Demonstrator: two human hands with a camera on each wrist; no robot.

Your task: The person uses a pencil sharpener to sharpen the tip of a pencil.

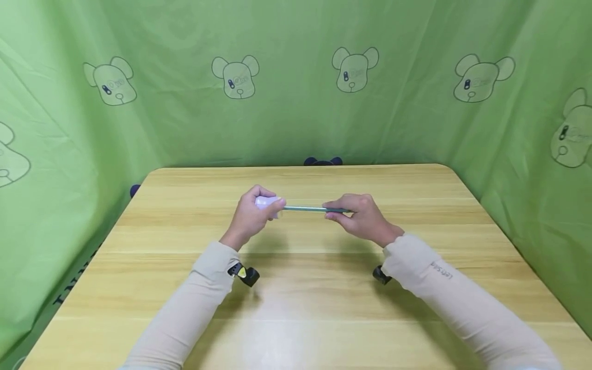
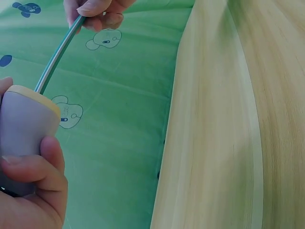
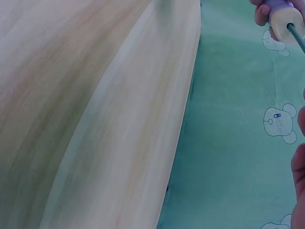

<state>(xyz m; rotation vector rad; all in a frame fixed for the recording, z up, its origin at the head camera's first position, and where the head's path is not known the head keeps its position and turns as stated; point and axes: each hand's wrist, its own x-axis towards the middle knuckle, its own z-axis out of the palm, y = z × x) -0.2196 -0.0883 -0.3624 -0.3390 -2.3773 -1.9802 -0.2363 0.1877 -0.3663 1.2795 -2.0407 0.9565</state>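
Above the table, my left hand (image 1: 250, 216) grips a small lilac pencil sharpener (image 1: 264, 201) with a pale yellow end. A thin green pencil (image 1: 303, 208) runs level from that end to my right hand (image 1: 363, 218), which pinches its other end between thumb and fingers. In the left wrist view the striped pencil (image 2: 59, 52) enters the yellow face of the sharpener (image 2: 28, 119). The round hole around the pencil shows in the right wrist view, in the sharpener's face (image 3: 282, 29). The tip inside is hidden.
A light wood-grain table (image 1: 305, 288) with rounded far corners lies below both hands. Green cloth (image 1: 296, 123) printed with bear heads hangs behind it and at both sides. Small black cameras (image 1: 250, 276) are strapped at the wrists over pale sleeves.
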